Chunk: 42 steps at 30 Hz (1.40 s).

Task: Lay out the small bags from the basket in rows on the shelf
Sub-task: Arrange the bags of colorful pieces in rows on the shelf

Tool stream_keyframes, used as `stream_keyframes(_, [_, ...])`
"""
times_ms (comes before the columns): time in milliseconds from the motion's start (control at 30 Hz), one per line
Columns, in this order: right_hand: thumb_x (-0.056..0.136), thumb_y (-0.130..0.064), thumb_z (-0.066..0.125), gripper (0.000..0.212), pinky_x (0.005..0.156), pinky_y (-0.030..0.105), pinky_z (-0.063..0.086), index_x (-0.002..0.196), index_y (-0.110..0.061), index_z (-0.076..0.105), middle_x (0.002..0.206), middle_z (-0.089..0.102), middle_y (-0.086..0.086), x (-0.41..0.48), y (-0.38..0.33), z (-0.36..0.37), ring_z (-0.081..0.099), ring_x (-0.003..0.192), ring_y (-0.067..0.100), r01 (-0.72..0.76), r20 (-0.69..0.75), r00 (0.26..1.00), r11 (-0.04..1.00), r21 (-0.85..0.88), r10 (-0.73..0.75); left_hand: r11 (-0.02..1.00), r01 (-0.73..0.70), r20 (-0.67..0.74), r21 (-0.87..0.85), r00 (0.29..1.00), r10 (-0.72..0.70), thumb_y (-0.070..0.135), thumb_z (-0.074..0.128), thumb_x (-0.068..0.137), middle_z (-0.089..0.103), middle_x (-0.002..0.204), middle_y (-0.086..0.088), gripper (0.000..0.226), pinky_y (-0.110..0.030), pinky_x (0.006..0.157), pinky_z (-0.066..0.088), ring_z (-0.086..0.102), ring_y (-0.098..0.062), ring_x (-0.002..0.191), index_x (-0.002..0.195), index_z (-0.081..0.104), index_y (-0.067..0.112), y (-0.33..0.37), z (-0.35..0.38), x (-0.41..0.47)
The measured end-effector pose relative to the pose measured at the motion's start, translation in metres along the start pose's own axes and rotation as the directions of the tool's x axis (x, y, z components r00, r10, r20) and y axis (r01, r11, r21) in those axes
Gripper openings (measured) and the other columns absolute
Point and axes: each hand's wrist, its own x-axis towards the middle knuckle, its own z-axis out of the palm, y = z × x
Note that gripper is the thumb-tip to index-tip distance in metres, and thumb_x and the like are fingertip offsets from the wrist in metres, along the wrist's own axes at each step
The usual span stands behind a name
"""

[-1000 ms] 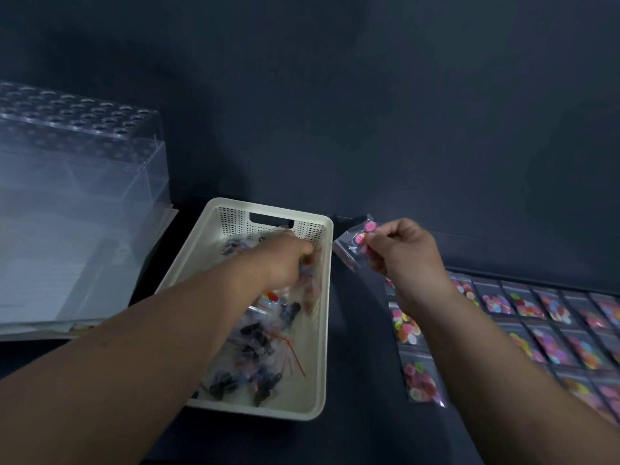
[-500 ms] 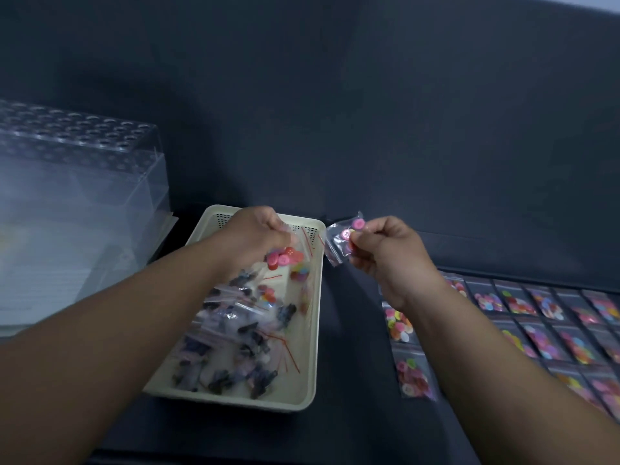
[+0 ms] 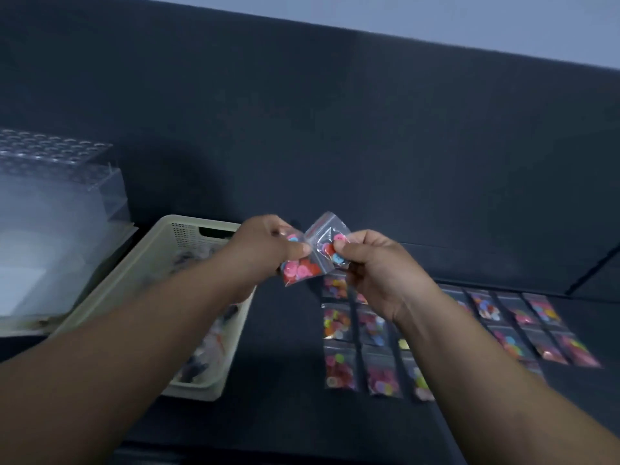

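My left hand (image 3: 265, 250) pinches a small clear bag of pink and red buttons (image 3: 300, 270) in the air, right of the basket. My right hand (image 3: 379, 266) holds another small bag of coloured buttons (image 3: 330, 239) right beside it, and the two bags touch. The cream plastic basket (image 3: 161, 263) sits on the dark shelf (image 3: 285, 347) at the left, with several small bags left inside, partly hidden by my left forearm. Rows of small button bags (image 3: 339, 367) lie flat on the shelf at the right, under my right arm.
A clear plastic box with a perforated top (image 3: 57, 203) stands left of the basket. A dark back panel (image 3: 335, 146) rises behind the shelf. The shelf's front edge runs just below my forearms.
My left hand has lifted out of the basket with a bag of pink buttons and moved right to meet my right hand. The view has tilted upward.
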Motion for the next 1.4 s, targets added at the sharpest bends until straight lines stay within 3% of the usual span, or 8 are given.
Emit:
stream_keyframes(133, [0.079,0.002,0.066,0.025,0.047,0.024,0.043,0.068,-0.013,0.050,0.069,0.060,0.009,-0.017,-0.006,-0.054,0.051,0.054,0.016,0.034,-0.097,0.995,0.999,0.029,-0.031,0.991,0.110,0.184,-0.073,0.978,-0.095,0.000,0.071,0.078,0.064,0.072,0.001,0.019,-0.026,0.068,0.052,0.064,-0.013,0.065,0.084,0.059,0.014,0.006,0.059,-0.013])
stream_keyframes(300, [0.073,0.016,0.061,0.024,0.067,0.041,0.056,0.089,-0.001,0.057,0.082,0.067,0.019,-0.042,-0.001,-0.123,0.065,0.069,0.029,0.055,-0.138,0.989,0.998,-0.010,-0.056,0.963,0.181,0.207,-0.201,0.968,-0.139,-0.005,0.065,0.081,0.066,0.077,-0.006,0.017,-0.023,0.054,0.056,0.066,-0.011,0.058,0.088,0.060,0.009,0.019,0.142,-0.027])
stream_keyframes(400, [0.075,0.012,0.063,0.025,0.072,0.047,0.057,0.098,0.004,0.059,0.092,0.069,0.024,-0.057,0.003,-0.161,0.068,0.078,0.036,0.051,-0.100,0.994,0.999,0.002,-0.051,0.980,0.160,0.204,-0.121,0.970,-0.134,-0.003,0.070,0.078,0.070,0.080,-0.008,0.019,-0.034,0.075,0.058,0.069,-0.020,0.074,0.088,0.062,0.010,0.016,0.189,-0.032])
stream_keyframes(467, [0.081,0.003,0.064,0.009,0.060,0.036,0.054,0.085,-0.004,0.061,0.082,0.069,0.017,-0.066,0.005,-0.185,0.066,0.067,0.028,0.029,-0.080,0.996,0.999,0.015,-0.027,0.991,0.134,0.183,-0.026,0.975,-0.127,0.002,0.075,0.072,0.072,0.083,-0.007,0.021,-0.039,0.083,0.053,0.068,-0.024,0.084,0.084,0.065,0.015,0.011,0.214,-0.036])
stream_keyframes(700, [0.089,-0.008,0.059,0.019,0.051,0.026,0.036,0.072,-0.013,0.054,0.067,0.050,0.009,-0.090,0.010,-0.258,0.046,0.057,0.015,-0.118,-0.083,0.989,0.991,0.056,0.122,0.985,0.096,0.135,0.144,0.984,-0.116,0.004,0.073,0.070,0.067,0.083,-0.002,0.019,-0.029,0.068,0.047,0.060,-0.016,0.078,0.076,0.062,0.019,0.009,0.276,-0.046])
stream_keyframes(867, [0.090,-0.003,0.057,0.019,0.044,0.020,0.040,0.073,-0.012,0.057,0.062,0.062,0.006,-0.103,0.013,-0.301,0.056,0.057,0.015,-0.126,-0.132,0.983,0.992,0.023,0.128,0.970,0.059,0.199,0.234,0.974,-0.107,0.005,0.073,0.072,0.068,0.089,-0.005,0.019,-0.027,0.068,0.047,0.063,-0.016,0.083,0.077,0.063,0.020,0.009,0.305,-0.051])
stream_keyframes(1167, [0.084,0.002,0.060,0.009,0.042,0.020,0.037,0.093,-0.002,0.060,0.066,0.064,0.010,-0.117,0.026,-0.372,0.055,0.049,0.014,-0.292,-0.314,0.934,0.874,-0.388,0.173,0.969,0.135,0.171,0.208,0.970,-0.172,0.007,0.072,0.078,0.065,0.087,-0.002,0.020,-0.017,0.050,0.043,0.059,-0.010,0.069,0.095,0.063,0.011,0.005,0.319,-0.050])
stream_keyframes(1400, [0.078,0.004,0.067,0.011,0.041,0.013,0.041,0.075,-0.003,0.059,0.058,0.061,0.006,-0.110,0.035,-0.370,0.055,0.039,0.005,-0.289,-0.334,0.937,0.757,-0.586,0.100,0.969,0.198,0.181,0.147,0.958,-0.223,0.002,0.070,0.080,0.065,0.078,-0.001,0.019,-0.012,0.036,0.038,0.059,0.001,0.043,0.095,0.062,0.009,0.008,0.322,-0.055])
